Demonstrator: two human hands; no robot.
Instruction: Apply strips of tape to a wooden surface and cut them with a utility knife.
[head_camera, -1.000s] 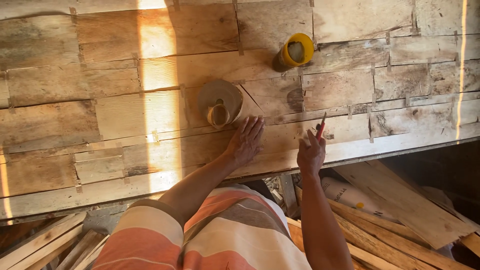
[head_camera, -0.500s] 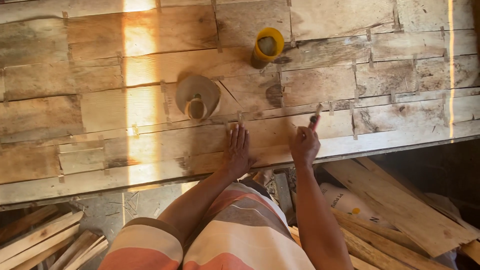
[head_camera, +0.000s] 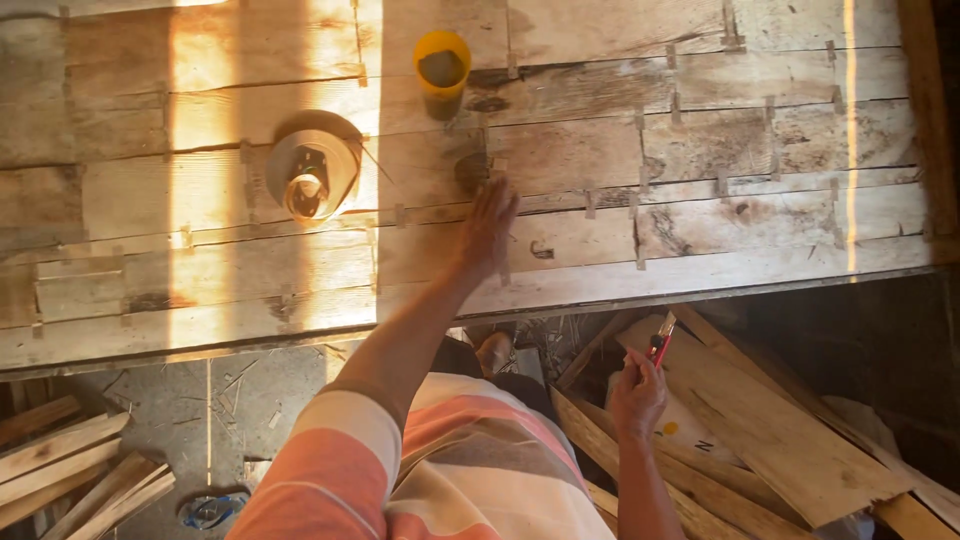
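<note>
My left hand (head_camera: 489, 226) lies flat, fingers apart, on a wide sheet of thin wood strips (head_camera: 620, 170) joined with small tape pieces. My right hand (head_camera: 636, 392) is below the sheet's near edge, off the bench, and grips a small red-handled knife (head_camera: 660, 340) pointing up. A loose roll of brown tape (head_camera: 310, 180) lies on the sheet to the left of my left hand. A yellow cup (head_camera: 442, 60) stands on the sheet farther back.
Loose wood boards (head_camera: 770, 430) lie on the floor under my right hand. More wood strips (head_camera: 70, 470) are stacked at the lower left beside a blue sandal (head_camera: 212, 508). Sunlight falls in bands across the sheet.
My right hand has pulled back off the sheet and down with the knife. My left hand has slid farther forward on the wood. The view has shifted.
</note>
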